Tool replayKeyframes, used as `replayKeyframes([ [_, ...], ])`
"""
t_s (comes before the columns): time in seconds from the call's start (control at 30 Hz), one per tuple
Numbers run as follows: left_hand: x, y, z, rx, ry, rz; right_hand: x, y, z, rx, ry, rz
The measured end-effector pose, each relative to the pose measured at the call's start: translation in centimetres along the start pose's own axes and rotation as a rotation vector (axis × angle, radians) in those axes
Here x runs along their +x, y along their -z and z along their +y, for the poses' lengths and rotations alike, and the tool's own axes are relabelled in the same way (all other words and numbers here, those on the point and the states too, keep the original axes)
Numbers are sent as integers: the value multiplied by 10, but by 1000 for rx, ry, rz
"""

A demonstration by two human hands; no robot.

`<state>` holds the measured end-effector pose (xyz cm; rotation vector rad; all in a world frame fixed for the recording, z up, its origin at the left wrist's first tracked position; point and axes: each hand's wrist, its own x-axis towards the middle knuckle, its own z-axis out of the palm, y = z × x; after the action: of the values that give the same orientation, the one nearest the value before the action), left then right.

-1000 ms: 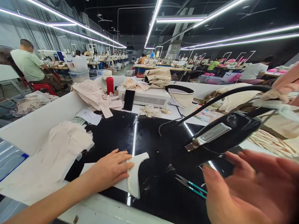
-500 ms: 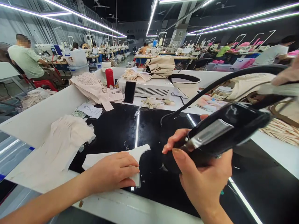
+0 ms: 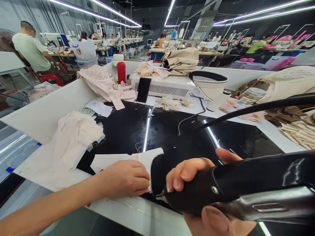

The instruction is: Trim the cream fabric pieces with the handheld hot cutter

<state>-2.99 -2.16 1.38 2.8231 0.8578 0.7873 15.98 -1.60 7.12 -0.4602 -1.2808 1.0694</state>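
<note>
A white piece with a curved right edge (image 3: 110, 160) lies near the front of the glossy black work surface (image 3: 123, 131). My left hand (image 3: 128, 178) rests on it, fingers together, pressing it down. My right hand (image 3: 197, 183) is wrapped round a black handheld tool (image 3: 236, 186) with a metal lever along its side. The tool's narrow tip sits close to the right edge of the white piece, beside my left fingertips; whether they touch cannot be made out. A black cable (image 3: 258, 109) runs off to the right.
Pale fabric (image 3: 73, 134) is heaped at left. Behind stand a red bottle (image 3: 121, 72), a phone (image 3: 143, 89), a vented white box (image 3: 169, 90) and a rounded cream piece (image 3: 209, 82). Fabric strips (image 3: 297, 131) lie at right. A person in light green (image 3: 34, 52) sits far left.
The tool has come down and left, turned with its tip toward the white piece. Another hand at the upper right is gone from view. My left hand stays on the piece.
</note>
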Motion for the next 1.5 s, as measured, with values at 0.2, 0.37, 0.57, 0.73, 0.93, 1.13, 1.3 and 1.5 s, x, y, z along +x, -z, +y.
replayKeyframes([
  [0.2, -1, -6, -1, -58, 28, 29, -2, -3, 2, -47, 0, -6],
  [0.37, -1, -8, -1, -60, 44, 45, 0, -6, 7, -25, 22, 34],
  [0.57, -2, -6, 2, -86, 61, 53, 2, -6, 8, 39, 34, 52],
  [0.73, -1, -2, 3, -120, 69, 43, 2, -9, 8, 103, 39, 47],
  [0.93, 0, -1, 2, -152, 176, 2, 2, -8, 8, 88, 41, 48],
  [1.13, 7, -2, 5, -66, 236, 5, 4, -6, 9, 58, 64, 47],
  [1.3, 8, -5, 7, -7, 213, 63, 5, -7, 10, 59, 58, 47],
  [1.5, 7, -9, 5, 22, 121, 5, 5, -7, 10, 74, 58, 47],
])
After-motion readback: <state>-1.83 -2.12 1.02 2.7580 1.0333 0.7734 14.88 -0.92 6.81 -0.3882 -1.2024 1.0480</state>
